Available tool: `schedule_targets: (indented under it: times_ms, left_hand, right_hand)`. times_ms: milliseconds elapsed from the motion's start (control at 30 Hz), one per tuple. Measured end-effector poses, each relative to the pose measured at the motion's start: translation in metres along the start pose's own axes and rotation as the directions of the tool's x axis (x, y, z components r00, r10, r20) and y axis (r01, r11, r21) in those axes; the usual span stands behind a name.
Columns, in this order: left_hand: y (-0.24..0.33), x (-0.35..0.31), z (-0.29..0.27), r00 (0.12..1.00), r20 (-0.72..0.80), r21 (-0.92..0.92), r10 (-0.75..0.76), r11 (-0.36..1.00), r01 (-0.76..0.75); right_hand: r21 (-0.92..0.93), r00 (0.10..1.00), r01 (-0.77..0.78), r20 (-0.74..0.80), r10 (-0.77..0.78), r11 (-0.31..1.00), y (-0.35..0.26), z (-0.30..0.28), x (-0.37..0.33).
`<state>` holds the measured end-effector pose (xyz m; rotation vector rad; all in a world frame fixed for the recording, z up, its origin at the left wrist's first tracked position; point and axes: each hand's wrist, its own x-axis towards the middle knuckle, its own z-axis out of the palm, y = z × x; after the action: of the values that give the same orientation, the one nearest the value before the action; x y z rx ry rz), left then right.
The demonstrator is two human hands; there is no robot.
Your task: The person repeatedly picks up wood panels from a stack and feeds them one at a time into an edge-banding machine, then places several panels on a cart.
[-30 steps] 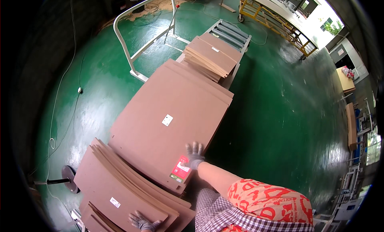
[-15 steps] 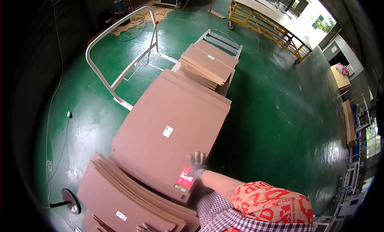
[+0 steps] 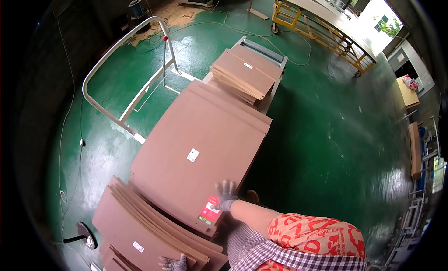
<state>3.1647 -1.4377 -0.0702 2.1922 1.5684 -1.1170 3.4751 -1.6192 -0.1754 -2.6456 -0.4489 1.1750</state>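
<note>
My right hand (image 3: 226, 196), in a grey glove with bare fingertips, lies with fingers spread on a large brown panel (image 3: 205, 126) at the top of the middle stack. Its thumb reaches over a red printed card (image 3: 209, 210) near that panel's right front corner. Down at the lower edge, my left hand (image 3: 173, 263), gloved the same way, rests with fingers apart on the nearer stack of brown panels (image 3: 154, 229). Each of these stacks bears a small white label on top.
Beyond the middle stack, smaller brown panels (image 3: 245, 70) lie on a roller-ended frame. A white tubular rail (image 3: 105, 51) rises on the left. A yellow wheeled table (image 3: 317, 33) stands far right. A black disc on a rod (image 3: 86, 234) and cables lie on the green floor.
My left hand has come further into view over the near stack. The right hand stays by the red card, its fingers slightly shifted. The whole view has turned a little.
</note>
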Motion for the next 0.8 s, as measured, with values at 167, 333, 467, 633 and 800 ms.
schedule_targets:
  times_ms: [167,333,467,633,800]
  left_hand:
    - [0.053,-0.019,-0.006,1.0,0.002,-0.013,-0.018,1.0,0.018]
    - [0.087,-0.025,-0.011,0.999,-0.009,-0.032,-0.043,0.999,0.042]
    - [0.124,-0.022,-0.016,0.998,-0.033,-0.043,-0.05,0.998,0.049]
    - [0.183,-0.023,-0.011,0.996,-0.035,-0.097,-0.088,0.992,0.084]
    - [0.26,0.0,-0.007,0.997,-0.032,-0.131,-0.077,0.989,0.072]
  right_hand:
    - [0.226,0.98,0.18,-0.125,-0.155,0.957,0.102,-0.053,0.022]
    - [0.743,0.799,-0.171,-0.279,0.532,0.647,0.192,-0.169,0.077]
    - [0.881,0.825,-0.301,0.05,0.562,0.364,0.241,-0.201,0.163]
    - [0.89,0.699,-0.352,0.044,0.714,0.29,0.218,-0.213,0.216]
    - [0.862,0.711,-0.368,0.018,0.703,0.35,0.281,-0.196,0.254]
